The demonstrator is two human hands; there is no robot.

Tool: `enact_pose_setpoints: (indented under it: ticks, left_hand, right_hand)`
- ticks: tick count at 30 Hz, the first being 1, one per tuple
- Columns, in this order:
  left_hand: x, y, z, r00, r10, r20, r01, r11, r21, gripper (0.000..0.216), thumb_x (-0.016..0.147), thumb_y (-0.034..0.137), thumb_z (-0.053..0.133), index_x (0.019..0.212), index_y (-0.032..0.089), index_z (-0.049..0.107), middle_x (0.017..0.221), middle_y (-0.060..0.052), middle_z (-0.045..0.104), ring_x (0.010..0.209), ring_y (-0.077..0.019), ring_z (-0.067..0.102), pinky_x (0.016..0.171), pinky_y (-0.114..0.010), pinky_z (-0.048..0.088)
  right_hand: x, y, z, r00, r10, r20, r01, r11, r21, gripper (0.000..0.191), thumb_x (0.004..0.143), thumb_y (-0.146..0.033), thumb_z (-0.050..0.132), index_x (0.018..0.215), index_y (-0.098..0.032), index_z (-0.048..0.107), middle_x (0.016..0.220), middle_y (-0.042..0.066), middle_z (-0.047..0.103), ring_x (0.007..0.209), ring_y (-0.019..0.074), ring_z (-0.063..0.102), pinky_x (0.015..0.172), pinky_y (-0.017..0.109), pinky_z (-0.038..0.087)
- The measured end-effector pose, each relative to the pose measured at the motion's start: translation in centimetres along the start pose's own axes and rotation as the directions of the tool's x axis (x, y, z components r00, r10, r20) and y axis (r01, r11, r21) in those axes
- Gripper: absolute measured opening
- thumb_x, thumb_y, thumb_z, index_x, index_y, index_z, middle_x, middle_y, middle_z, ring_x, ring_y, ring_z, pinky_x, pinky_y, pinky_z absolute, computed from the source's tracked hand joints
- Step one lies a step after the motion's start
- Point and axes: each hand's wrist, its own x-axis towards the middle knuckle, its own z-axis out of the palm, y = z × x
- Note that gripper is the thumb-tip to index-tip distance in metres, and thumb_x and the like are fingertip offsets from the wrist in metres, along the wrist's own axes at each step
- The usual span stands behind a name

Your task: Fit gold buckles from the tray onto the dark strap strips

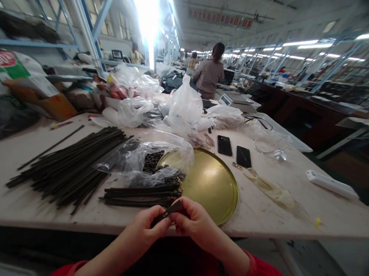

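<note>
My left hand [150,225] pinches a dark strap [166,214] over the front edge of the table. At the strap's other end, my right hand [190,216] has its fingers closed on it too; any small part between those fingertips is hidden. Just beyond my hands lies a short stack of dark straps [140,195] with gold-coloured metal bits at the right end. Behind that stack, a clear plastic bag [158,151] of small dark pieces [152,161] overlaps a round gold tray [213,181]. A large fanned pile of dark strips [73,164] spreads to the left.
Two black phones [224,145] lie beyond the tray. A pale yellow glove-like piece [272,188] and a white handheld device [331,184] are at right. Plastic bags [185,102] and a scale [236,101] stand at the back. A person [209,73] is farther off, facing away.
</note>
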Motion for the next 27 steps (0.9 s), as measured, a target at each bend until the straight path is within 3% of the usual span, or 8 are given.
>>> enact_pose_setpoints:
  ticks: [5, 12, 19, 24, 27]
  left_hand:
    - [-1.4, -0.7, -0.7, 0.973, -0.029, -0.228, 0.011, 0.997, -0.076, 0.026, 0.074, 0.040, 0.052, 0.060, 0.019, 0.046, 0.054, 0.007, 0.043, 0.053, -0.0110, 0.040, 0.051, -0.020, 0.034]
    - [-2.7, -0.4, -0.5, 0.958, 0.014, -0.287, -0.036, 0.997, -0.072, 0.028, 0.077, 0.041, 0.048, 0.061, 0.019, 0.043, 0.054, 0.007, 0.039, 0.053, -0.0108, 0.036, 0.049, -0.021, 0.032]
    - [-3.7, -0.8, 0.4, 0.937, 0.071, -0.342, -0.095, 0.994, -0.055, 0.023, 0.081, 0.035, 0.045, 0.065, 0.019, 0.043, 0.061, 0.005, 0.041, 0.061, -0.0123, 0.039, 0.056, -0.022, 0.035]
    - [-3.9, -1.0, 0.9, 0.897, 0.081, -0.435, -0.102, 0.995, -0.025, 0.025, 0.081, 0.035, 0.045, 0.063, 0.020, 0.039, 0.060, 0.005, 0.040, 0.060, -0.0126, 0.038, 0.056, -0.023, 0.034]
    - [-3.9, -1.3, 1.2, 0.877, 0.109, -0.468, -0.141, 0.989, -0.034, 0.028, 0.082, 0.041, 0.043, 0.063, 0.020, 0.039, 0.060, 0.004, 0.041, 0.058, -0.0128, 0.039, 0.056, -0.024, 0.034]
  right_hand:
    - [-0.2, -0.1, 2.0, 0.999, -0.006, -0.032, 0.015, 0.954, 0.298, 0.030, 0.065, -0.027, 0.070, 0.087, -0.018, 0.053, 0.073, -0.004, 0.056, 0.060, 0.0079, 0.052, 0.058, 0.021, 0.042]
    - [-0.8, 0.6, 4.1, 0.986, 0.012, -0.167, 0.060, 0.904, 0.423, 0.023, 0.067, -0.028, 0.068, 0.083, -0.017, 0.056, 0.076, -0.001, 0.059, 0.062, 0.0094, 0.054, 0.061, 0.024, 0.044]
    - [-0.1, 1.9, 5.6, 0.940, -0.086, -0.329, 0.181, 0.946, 0.268, 0.032, 0.061, -0.040, 0.073, 0.077, -0.018, 0.057, 0.065, -0.002, 0.058, 0.055, 0.0111, 0.052, 0.054, 0.023, 0.043]
    - [-0.1, 2.6, 6.4, 0.860, -0.256, -0.441, 0.297, 0.954, 0.026, 0.026, 0.066, -0.041, 0.069, 0.076, -0.019, 0.061, 0.072, 0.003, 0.063, 0.067, 0.0171, 0.058, 0.063, 0.027, 0.047]
    - [0.3, 2.8, 6.1, 0.866, -0.209, -0.455, 0.268, 0.961, 0.068, 0.026, 0.062, -0.042, 0.072, 0.074, -0.020, 0.063, 0.072, 0.004, 0.066, 0.069, 0.0192, 0.060, 0.066, 0.030, 0.049]
